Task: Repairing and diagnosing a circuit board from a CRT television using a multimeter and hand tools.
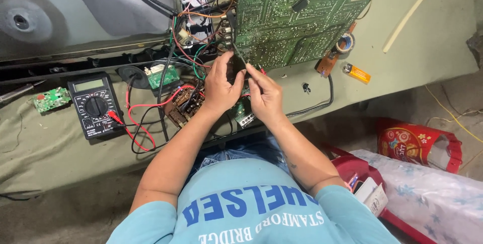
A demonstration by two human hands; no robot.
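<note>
A large green circuit board (294, 15) stands tilted at the back of a cloth-covered bench (50, 143), with many wires running from its left edge. My left hand (220, 87) and my right hand (265, 95) meet just below the board's lower left corner. Each hand pinches a thin dark probe (237, 52), and both tips point up at the board's edge. Red and black leads (146, 108) run left to a black multimeter (94, 104). Under my hands lie a brown board (182, 105) and a small green board (243, 114).
Another small green board (50, 99) lies far left, and a third (162, 76) sits by the multimeter. An orange lighter (357, 73), a tape roll (345, 42) and a pale strip (407, 18) lie at right. Red containers (420, 143) stand on the floor.
</note>
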